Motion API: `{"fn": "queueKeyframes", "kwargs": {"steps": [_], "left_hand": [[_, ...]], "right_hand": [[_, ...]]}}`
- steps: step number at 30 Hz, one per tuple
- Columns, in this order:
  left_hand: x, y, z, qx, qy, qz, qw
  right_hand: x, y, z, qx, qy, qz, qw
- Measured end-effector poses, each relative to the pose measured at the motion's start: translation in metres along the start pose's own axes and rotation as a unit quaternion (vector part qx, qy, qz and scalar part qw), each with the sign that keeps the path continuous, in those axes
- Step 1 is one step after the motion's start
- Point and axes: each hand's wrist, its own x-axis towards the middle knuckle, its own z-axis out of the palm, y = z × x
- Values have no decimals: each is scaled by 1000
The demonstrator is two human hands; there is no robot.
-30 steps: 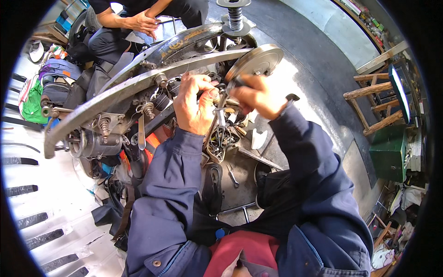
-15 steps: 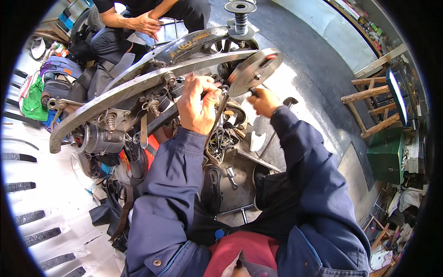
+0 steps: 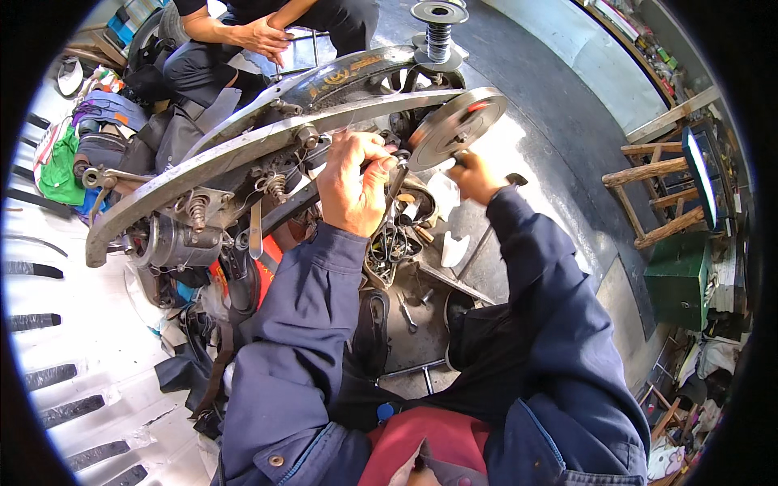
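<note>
An old metal sewing machine with a long curved arm (image 3: 243,142) reaches across in front of me. At its right end is a round grey hand wheel (image 3: 458,130) with a red mark. My right hand (image 3: 480,176) is closed round the dark crank handle (image 3: 459,159) on that wheel. My left hand (image 3: 352,185) is up beside the machine head, left of the wheel, with thumb and fingers pinched together. What they hold, if anything, is too small to make out. A spool of dark thread (image 3: 438,39) stands upright behind the wheel.
Below my hands, a tray of tools (image 3: 391,247) holds scissors and small parts. A wrench (image 3: 407,312) lies between my feet. Another person's clasped hands (image 3: 263,38) are beyond the machine. Bags (image 3: 105,134) are heaped at left; a wooden stool (image 3: 656,182) and green box (image 3: 679,279) stand at right.
The whole view has shifted slightly. My right hand and the crank handle have moved a little with the wheel, whose red mark is blurred. My left hand keeps its pinch beside the machine head.
</note>
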Motion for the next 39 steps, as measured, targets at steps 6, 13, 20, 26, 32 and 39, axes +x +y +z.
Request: {"fn": "queueKeyframes", "kwargs": {"steps": [6,13,20,26,32,39], "left_hand": [[-3,1,3,-36,2,-42,998],[0,3,1,-13,4,-18,1000],[-2,1,3,-24,8,-27,999],[-2,3,2,-18,4,-30,999],[0,2,1,-10,4,-12,1000],[-1,2,1,-11,6,-19,1000]], "right_hand": [[-28,-35,-35,140,-89,-236,958],[17,4,-38,150,46,-27,987],[-29,-30,-16,113,-120,-209,964],[19,1,-62,209,97,-103,968],[-15,-13,15,-55,-133,-160,977],[9,-10,-77,241,35,-160,957]]}}
